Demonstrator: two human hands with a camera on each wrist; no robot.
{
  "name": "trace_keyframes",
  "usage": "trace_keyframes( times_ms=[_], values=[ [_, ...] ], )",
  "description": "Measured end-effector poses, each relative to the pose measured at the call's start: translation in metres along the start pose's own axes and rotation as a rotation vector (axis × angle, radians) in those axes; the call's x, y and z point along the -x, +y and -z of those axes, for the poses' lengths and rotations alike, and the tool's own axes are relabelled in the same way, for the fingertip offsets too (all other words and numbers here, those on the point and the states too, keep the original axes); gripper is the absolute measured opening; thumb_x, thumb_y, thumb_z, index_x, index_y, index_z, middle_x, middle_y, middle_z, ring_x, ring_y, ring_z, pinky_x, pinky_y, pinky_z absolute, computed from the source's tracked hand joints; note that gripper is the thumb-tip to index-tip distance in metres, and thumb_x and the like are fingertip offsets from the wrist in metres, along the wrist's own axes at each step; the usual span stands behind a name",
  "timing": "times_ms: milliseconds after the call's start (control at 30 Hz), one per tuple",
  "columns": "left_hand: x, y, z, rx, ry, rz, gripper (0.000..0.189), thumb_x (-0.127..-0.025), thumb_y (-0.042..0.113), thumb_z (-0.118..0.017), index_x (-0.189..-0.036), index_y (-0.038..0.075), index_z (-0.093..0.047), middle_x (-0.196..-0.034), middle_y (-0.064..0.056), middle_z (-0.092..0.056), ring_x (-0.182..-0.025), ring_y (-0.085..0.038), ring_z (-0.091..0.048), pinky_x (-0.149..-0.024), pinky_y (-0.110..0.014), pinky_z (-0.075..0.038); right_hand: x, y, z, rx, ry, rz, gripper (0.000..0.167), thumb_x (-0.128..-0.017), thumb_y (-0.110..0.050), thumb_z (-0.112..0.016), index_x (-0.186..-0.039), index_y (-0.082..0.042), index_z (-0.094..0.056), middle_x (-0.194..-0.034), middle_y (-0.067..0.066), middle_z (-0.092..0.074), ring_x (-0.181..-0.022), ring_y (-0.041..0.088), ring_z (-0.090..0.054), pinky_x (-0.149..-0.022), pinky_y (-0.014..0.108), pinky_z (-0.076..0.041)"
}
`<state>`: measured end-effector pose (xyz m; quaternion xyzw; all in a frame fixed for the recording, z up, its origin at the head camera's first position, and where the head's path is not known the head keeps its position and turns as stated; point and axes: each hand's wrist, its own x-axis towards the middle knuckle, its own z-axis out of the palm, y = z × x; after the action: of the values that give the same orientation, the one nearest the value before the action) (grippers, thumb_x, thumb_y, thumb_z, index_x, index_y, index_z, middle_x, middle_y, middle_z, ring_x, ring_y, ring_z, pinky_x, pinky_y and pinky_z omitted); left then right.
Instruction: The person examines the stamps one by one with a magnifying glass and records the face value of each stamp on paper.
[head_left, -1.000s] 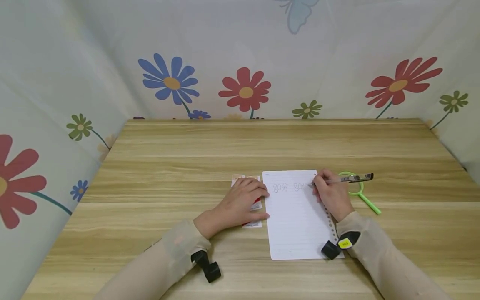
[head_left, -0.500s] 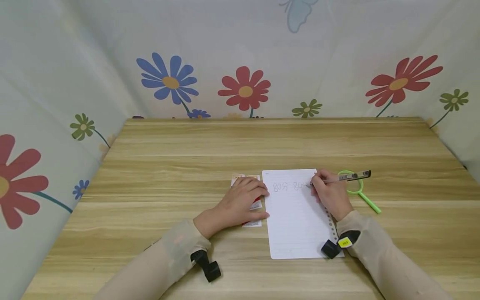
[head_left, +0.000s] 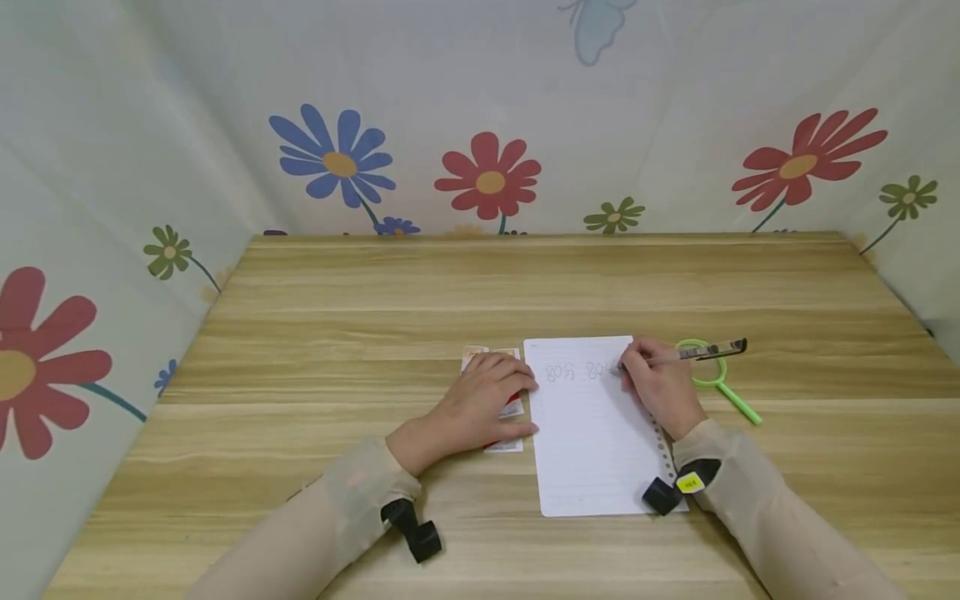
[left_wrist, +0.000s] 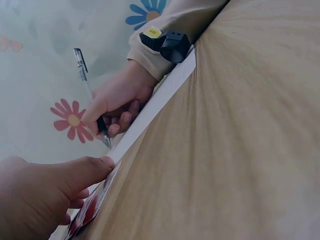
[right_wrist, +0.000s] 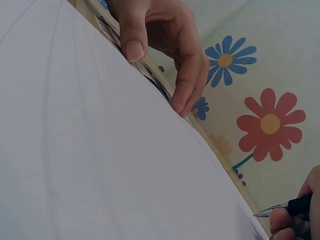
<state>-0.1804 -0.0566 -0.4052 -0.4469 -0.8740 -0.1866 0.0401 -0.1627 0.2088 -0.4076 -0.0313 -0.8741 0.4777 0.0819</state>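
Observation:
A lined sheet of paper (head_left: 592, 450) with punched holes along its right side lies on the table, handwriting across its top lines. My right hand (head_left: 663, 387) pinches a clear pen (head_left: 712, 350) with a black grip and cap clip, its tip at the end of the second group of characters. In the left wrist view the pen (left_wrist: 87, 90) slants down to the paper. My left hand (head_left: 480, 404) rests with spread fingers over red and white printed cards (head_left: 506, 446), its fingertips and thumb at the paper's left edge. Much of the cards is hidden under it.
A green magnifying glass (head_left: 738, 406) lies right of the paper, its ring partly behind the pen and right hand. The wooden table (head_left: 360, 317) runs back to a flowered cloth backdrop (head_left: 420, 100). Black wrist cameras (head_left: 423, 540) sit on both sleeves.
The pen tip makes small movements at the end of the second group of characters, and the pen's upper end tilts slightly. My left hand and the paper stay in place.

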Motion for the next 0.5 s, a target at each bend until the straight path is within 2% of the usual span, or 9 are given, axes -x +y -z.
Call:
trace_keyframes(
  times_ms=[333,500],
  values=[
    [-0.0006,0.0015,0.0011,0.0,-0.013,0.011,0.045,-0.08,0.044,-0.072,-0.11,0.012,-0.065,-0.117,0.001,-0.056,-0.117,-0.019,-0.044,-0.104,-0.038,-0.028,-0.0004,0.0005,-0.0004,0.03,-0.04,0.016,0.02,-0.091,-0.011,-0.049,-0.076,-0.004,-0.06,-0.06,0.006,-0.056,-0.054,0.018,-0.049,-0.047,0.024,-0.036],
    [-0.0004,0.0011,0.0008,0.006,-0.001,0.007,0.045,-0.08,0.044,-0.072,-0.11,0.011,-0.065,-0.117,0.001,-0.056,-0.116,-0.02,-0.045,-0.103,-0.04,-0.029,-0.0013,-0.0024,0.0012,-0.047,-0.011,-0.02,0.021,-0.093,-0.013,-0.047,-0.083,-0.001,-0.06,-0.064,0.007,-0.057,-0.051,0.013,-0.048,-0.044,0.022,-0.039]
  ],
)
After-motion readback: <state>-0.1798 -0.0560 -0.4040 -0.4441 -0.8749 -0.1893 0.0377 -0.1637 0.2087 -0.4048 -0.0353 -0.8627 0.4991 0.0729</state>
